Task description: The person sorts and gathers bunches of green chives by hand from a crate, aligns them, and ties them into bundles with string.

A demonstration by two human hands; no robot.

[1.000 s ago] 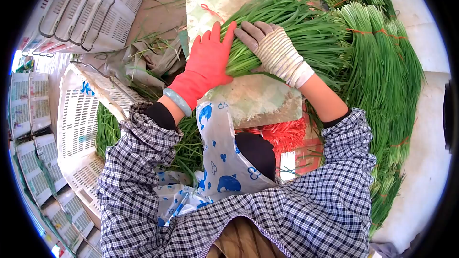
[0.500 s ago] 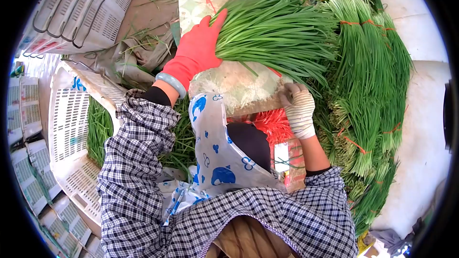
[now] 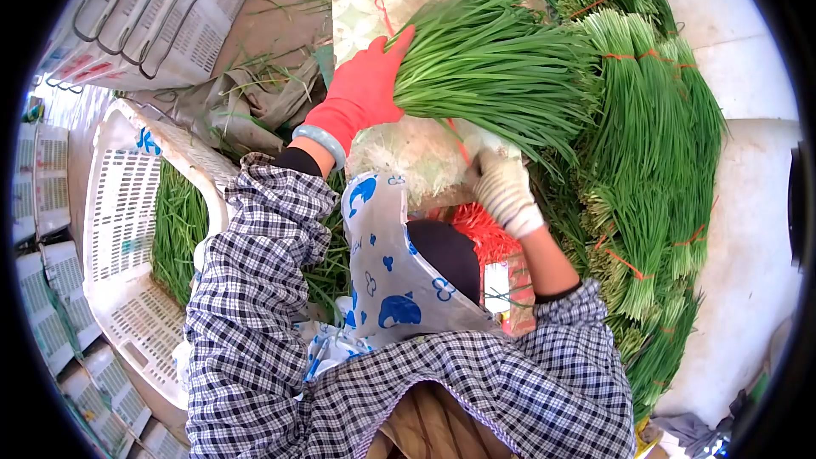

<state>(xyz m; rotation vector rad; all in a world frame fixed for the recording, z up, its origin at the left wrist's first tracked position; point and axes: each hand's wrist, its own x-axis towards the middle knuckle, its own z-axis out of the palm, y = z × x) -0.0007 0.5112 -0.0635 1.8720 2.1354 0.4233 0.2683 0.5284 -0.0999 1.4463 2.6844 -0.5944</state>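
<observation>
A loose bunch of green garlic chives [image 3: 501,68] lies across a worn, pale patterned board [image 3: 387,157]. My left hand [image 3: 365,85], in a red rubber glove, is closed over the left end of the bunch. A red tie [image 3: 459,143] passes beneath the chives; one end sticks up beyond them, the other comes out on the near side. My right hand [image 3: 507,191], in a striped knit glove, is at the board's near edge with its fingers pinched at the near end of that tie. Its fingertips are slightly blurred.
Tied chive bundles [image 3: 646,136] are heaped along the right, beside a white padded surface [image 3: 752,229]. A white plastic crate [image 3: 127,229] holding loose greens stands at left, with stacked crates [image 3: 170,17] behind. Red ties [image 3: 480,225] lie below the board.
My right hand has moved left along the board's near edge, and the tie's near end now runs toward its fingers. My left hand stays on the chives; the whole view has shifted slightly.
</observation>
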